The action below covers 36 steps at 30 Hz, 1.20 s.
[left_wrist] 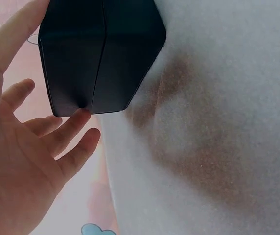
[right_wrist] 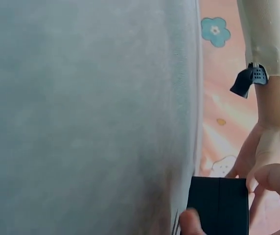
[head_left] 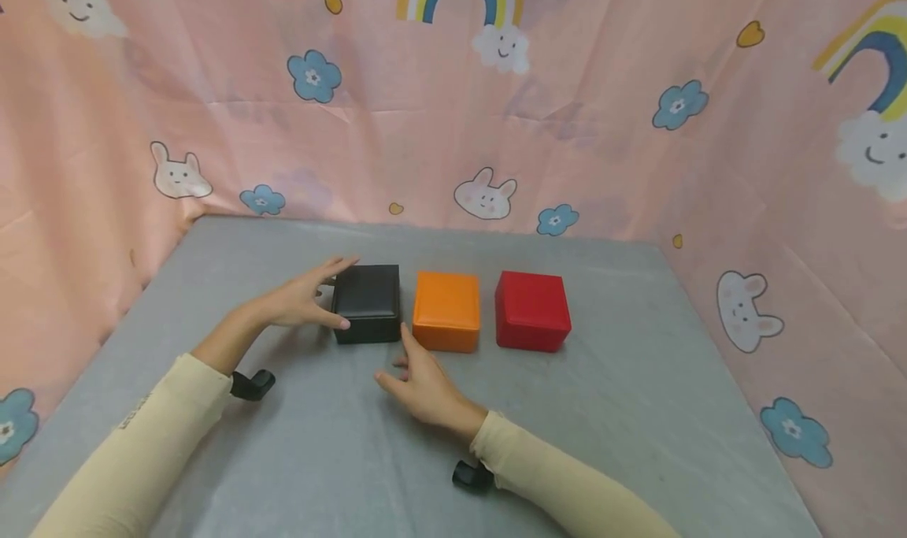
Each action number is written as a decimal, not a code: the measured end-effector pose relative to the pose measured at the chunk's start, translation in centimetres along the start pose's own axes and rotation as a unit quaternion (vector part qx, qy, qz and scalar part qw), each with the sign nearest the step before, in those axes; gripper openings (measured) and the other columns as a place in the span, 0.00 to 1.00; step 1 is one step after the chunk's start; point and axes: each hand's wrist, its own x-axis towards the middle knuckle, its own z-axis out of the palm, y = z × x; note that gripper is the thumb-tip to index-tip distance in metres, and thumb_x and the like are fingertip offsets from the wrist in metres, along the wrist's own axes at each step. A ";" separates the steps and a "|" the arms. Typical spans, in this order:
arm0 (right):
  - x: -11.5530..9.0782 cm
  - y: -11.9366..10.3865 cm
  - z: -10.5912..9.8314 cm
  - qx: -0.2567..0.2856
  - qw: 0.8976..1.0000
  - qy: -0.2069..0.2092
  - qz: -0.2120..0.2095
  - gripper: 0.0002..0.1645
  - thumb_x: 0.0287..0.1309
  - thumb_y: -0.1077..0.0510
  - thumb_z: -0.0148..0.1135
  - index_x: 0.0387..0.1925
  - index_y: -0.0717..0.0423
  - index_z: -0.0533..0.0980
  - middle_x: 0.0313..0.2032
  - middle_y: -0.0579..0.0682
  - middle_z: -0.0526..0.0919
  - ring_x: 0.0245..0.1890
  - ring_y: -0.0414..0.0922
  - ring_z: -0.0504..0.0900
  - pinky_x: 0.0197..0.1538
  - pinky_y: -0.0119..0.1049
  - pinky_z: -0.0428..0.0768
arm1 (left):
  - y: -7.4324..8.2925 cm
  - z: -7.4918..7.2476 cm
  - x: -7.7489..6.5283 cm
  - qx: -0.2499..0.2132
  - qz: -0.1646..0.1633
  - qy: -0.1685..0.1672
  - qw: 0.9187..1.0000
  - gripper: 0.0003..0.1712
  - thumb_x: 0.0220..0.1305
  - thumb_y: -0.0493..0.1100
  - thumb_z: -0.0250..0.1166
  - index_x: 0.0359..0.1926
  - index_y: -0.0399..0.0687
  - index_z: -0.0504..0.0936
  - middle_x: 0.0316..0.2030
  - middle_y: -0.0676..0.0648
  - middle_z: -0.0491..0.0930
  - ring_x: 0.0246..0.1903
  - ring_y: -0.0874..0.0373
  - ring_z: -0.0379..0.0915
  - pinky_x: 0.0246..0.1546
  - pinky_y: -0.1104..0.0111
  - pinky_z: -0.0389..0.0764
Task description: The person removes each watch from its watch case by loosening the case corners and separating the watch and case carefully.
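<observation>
No word, number or brand can be read. To the left of the black box (head_left: 367, 306) and nearer the camera, a short dark marking (head_left: 136, 413) runs along the outer edge of the left sleeve (head_left: 138, 453); it may be lettering, but it is too small and slanted to make out.

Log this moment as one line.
left hand: by left side of black square leathery box | right hand: by its front right corner | orange square leathery box: middle | red square leathery box: rightmost
</observation>
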 end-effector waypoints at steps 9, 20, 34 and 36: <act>1.6 -0.1 0.3 0.049 0.998 0.001 0.027 0.57 0.70 0.49 0.61 0.80 0.59 0.33 0.57 0.59 0.83 0.46 0.43 0.88 0.51 0.43 0.84 | 0.3 -0.1 1.0 0.008 0.015 0.001 1.000 0.60 0.59 0.44 0.76 0.81 0.48 0.46 0.79 0.34 0.46 0.73 0.27 0.54 0.68 0.34 0.63; 4.4 -0.6 2.3 0.253 0.963 0.063 0.060 0.50 0.70 0.70 0.49 0.80 0.58 0.31 0.72 0.71 0.59 0.43 0.53 0.89 0.48 0.38 0.87 | 0.9 -0.9 1.4 0.020 -0.026 -0.012 0.999 0.57 0.59 0.45 0.75 0.80 0.47 0.51 0.79 0.31 0.43 0.73 0.28 0.55 0.68 0.36 0.63; 4.9 -1.0 3.6 0.335 0.932 0.100 0.095 0.44 0.75 0.70 0.40 0.81 0.52 0.33 0.69 0.72 0.61 0.46 0.55 0.89 0.51 0.40 0.86 | 0.5 0.2 0.6 0.070 -0.035 0.004 0.997 0.60 0.51 0.49 0.80 0.80 0.51 0.54 0.79 0.31 0.44 0.75 0.26 0.47 0.66 0.33 0.63; 4.7 -0.9 3.8 0.340 0.930 0.102 0.096 0.43 0.75 0.69 0.39 0.81 0.51 0.33 0.70 0.73 0.61 0.45 0.56 0.89 0.50 0.41 0.86 | 0.3 0.4 0.3 0.052 -0.032 0.002 0.998 0.59 0.52 0.48 0.79 0.80 0.50 0.55 0.79 0.31 0.43 0.75 0.26 0.46 0.66 0.35 0.66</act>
